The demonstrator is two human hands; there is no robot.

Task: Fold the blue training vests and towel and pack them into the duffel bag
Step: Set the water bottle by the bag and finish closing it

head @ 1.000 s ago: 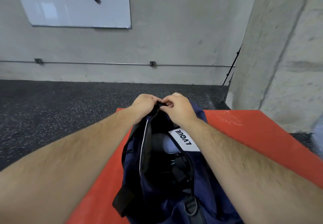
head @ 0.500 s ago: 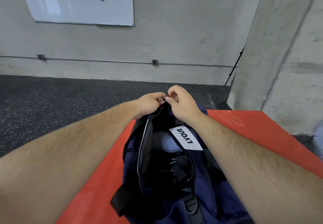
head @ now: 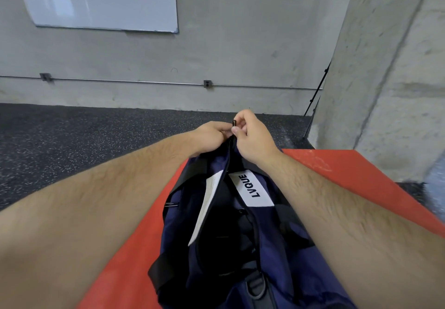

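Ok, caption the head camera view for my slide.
Over a red mat, left hand holds the far end of the open navy duffel bag, right hand pinches its zipper pull.

Single legible inscription: "LVQUE", in bold black capitals on a white rectangular label (head: 251,189). Label fixed to the navy duffel bag (head: 175,236), on the flap to the right of the open top, just beside the zip line. Lettering set along the label's long axis and turned sideways to the head view, with the first letter nearest the wearer and the last toward the far end of the bag. Second white panel (head: 207,210) on the opposite flap, seen steeply edge-on — any lettering there not readable.
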